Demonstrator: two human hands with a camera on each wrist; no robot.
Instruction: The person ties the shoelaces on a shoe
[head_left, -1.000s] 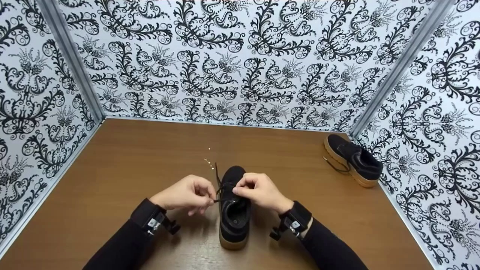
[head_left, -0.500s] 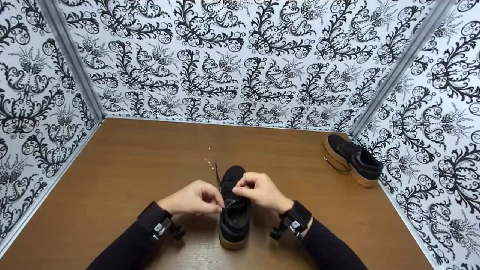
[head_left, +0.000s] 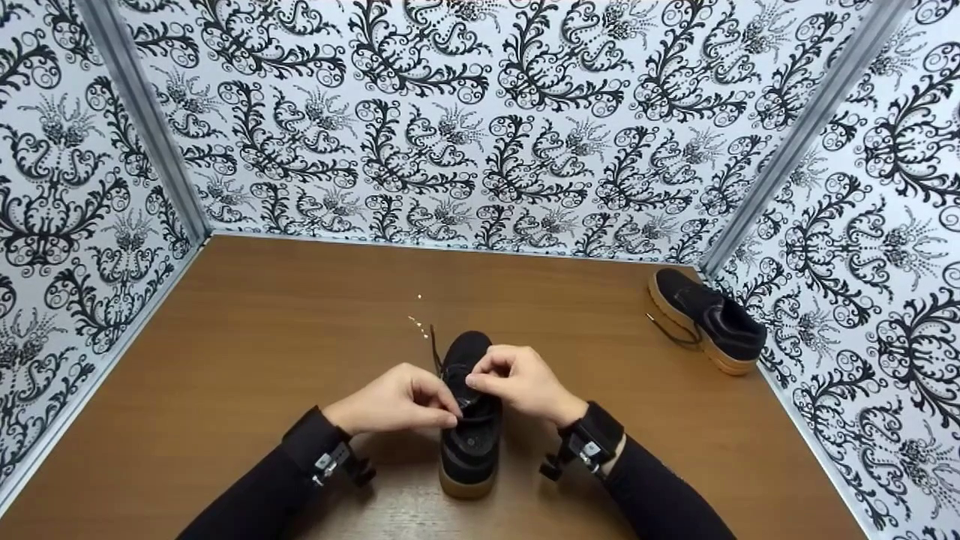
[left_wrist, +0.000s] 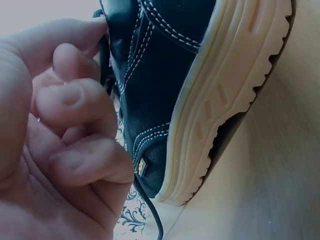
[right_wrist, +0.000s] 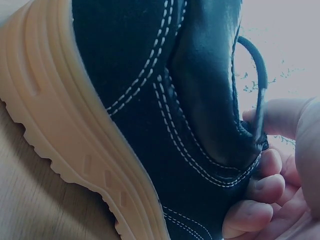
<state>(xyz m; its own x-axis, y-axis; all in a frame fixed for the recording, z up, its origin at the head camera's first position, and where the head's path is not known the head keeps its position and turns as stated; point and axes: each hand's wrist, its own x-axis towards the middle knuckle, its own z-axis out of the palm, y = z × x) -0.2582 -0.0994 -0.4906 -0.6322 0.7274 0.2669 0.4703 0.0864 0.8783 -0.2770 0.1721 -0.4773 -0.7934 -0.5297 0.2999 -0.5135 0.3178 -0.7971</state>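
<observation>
A black shoe (head_left: 469,471) with white stitching and a tan gum sole (left_wrist: 220,100) stands upright, toe pointing away. My left hand (head_left: 397,401) is at the left of its opening, thumb and forefinger pinching a black shoelace (left_wrist: 104,57); the other fingers are curled. From the right, my right hand (head_left: 525,384) grips the upper near the tongue and eyelets with thumb and fingers. Beside that thumb, the right wrist view shows a loop of lace (right_wrist: 257,60) running down to the eyelet edge. Another lace end (head_left: 433,345) lies left of the toe. Both hands hide most of the lacing.
A second black shoe (head_left: 705,321) with a tan sole and a loose lace stands at the back right, near the wall. Small pale crumbs (head_left: 418,325) lie on the brown table (head_left: 300,300) beyond the shoe. Patterned walls (head_left: 450,135) enclose the back and sides.
My left hand has moved right, from beside the shoe to the edge of its opening, and the lace it pulled leftward no longer stretches out. My right hand has stayed in place.
</observation>
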